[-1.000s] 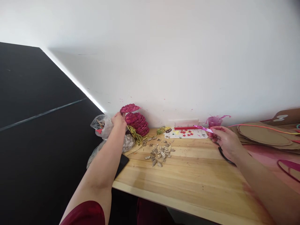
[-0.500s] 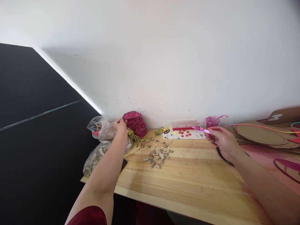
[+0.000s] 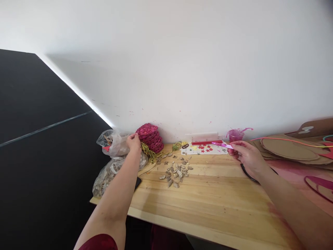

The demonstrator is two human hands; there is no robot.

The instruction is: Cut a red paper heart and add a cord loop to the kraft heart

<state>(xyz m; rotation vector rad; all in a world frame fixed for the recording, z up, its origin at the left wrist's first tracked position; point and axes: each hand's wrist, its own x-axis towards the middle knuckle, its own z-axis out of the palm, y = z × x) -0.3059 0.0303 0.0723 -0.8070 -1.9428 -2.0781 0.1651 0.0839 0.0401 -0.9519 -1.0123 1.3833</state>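
My left hand (image 3: 133, 141) pinches the left edge of a stack of dark pink, bumpy pieces (image 3: 151, 138) with yellow-green strings (image 3: 148, 152) hanging below. At the right, my right hand (image 3: 246, 154) holds a slim brush (image 3: 223, 145) with a white and purple handle, its pink-coated end pointing left. Behind that hand, close to the wall, stands a clear cup with pink paint (image 3: 235, 134). The brush end lies over a white sheet (image 3: 191, 150) with red and yellow stars and a red strip (image 3: 205, 142).
Several shells (image 3: 178, 172) lie scattered mid-table. Clear plastic bags (image 3: 104, 175) fill the table's left end, with a dark flat object (image 3: 137, 182) beside them. Cardboard ovals (image 3: 288, 148) and a black loop (image 3: 248, 174) are at the right. A white wall (image 3: 182, 69) rises behind.
The stack in my left hand has tilted slightly, showing more of its top. My right hand and the brush have barely shifted.
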